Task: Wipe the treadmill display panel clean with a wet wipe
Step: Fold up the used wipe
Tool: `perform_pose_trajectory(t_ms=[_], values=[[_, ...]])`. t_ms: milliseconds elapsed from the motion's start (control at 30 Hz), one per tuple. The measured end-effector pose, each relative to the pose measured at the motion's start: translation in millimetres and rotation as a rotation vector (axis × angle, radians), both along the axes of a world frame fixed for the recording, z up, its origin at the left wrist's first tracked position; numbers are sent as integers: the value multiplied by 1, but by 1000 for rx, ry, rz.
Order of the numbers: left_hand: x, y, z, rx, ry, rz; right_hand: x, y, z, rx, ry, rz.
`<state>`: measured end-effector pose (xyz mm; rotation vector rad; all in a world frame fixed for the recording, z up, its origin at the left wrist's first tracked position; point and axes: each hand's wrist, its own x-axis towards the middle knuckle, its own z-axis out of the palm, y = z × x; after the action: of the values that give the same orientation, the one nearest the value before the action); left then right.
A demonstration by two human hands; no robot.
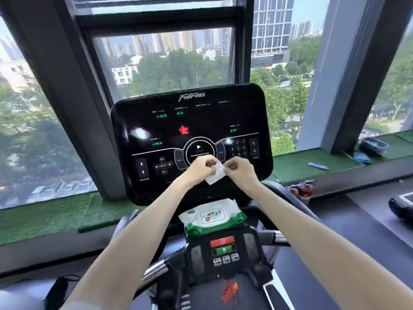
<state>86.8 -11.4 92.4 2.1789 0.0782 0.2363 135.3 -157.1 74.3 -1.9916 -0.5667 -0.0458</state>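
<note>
The left hand (202, 167) and right hand (238, 168) each pinch an edge of the wipe (215, 174) between their fingers, in front of the display panel (192, 121). Thin, limp and damp, it likely needs bunching into a pad. The wipe pack (212, 217) lies below the fingers.

My left hand (201, 167) and right hand (240, 170) cover the top corners of the small white wet wipe (215, 174) they pinch, so I cannot tell how it is folded. They also hide the lower middle of the glossy black treadmill display panel (156, 130), below the play button. The small labels above its green readouts are too fine to read (only the big logo and "INCLINE" come through). The green-and-white soft pack of wipes (212, 217) hides whatever it rests on. My right forearm covers part of a round red object (302, 190). A rounded black device (402, 206) is cut off by the right edge. The orange clip (229, 291) below is blurred.
</note>
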Motion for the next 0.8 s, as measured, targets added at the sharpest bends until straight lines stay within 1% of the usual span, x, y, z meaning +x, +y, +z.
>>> perform_pose_trajectory(t_ms=[100,167,233,333,433,500,567,667,800], values=[[14,-48,-5,-81,64,-37,1,-53,-4,11,39,-105],[20,-88,-11,-207,125,-73,2,-96,-11,9,111,-174],[25,-130,-21,-339,219,-105,0,-144,-20,49,184,-280],[27,-194,-40,-398,338,-202,-11,-217,-34,115,240,-450],[26,-258,-56,-457,386,-300,-28,-288,-49,179,281,-599],[24,-303,-61,-450,419,-397,-45,-334,-57,220,317,-697],[21,-352,-62,-392,446,-529,-65,-378,-61,268,357,-795],[16,-425,-63,-300,423,-700,-101,-439,-62,352,373,-971],[-9,-524,-79,-277,534,-989,-172,-509,-69,474,355,-1236]])
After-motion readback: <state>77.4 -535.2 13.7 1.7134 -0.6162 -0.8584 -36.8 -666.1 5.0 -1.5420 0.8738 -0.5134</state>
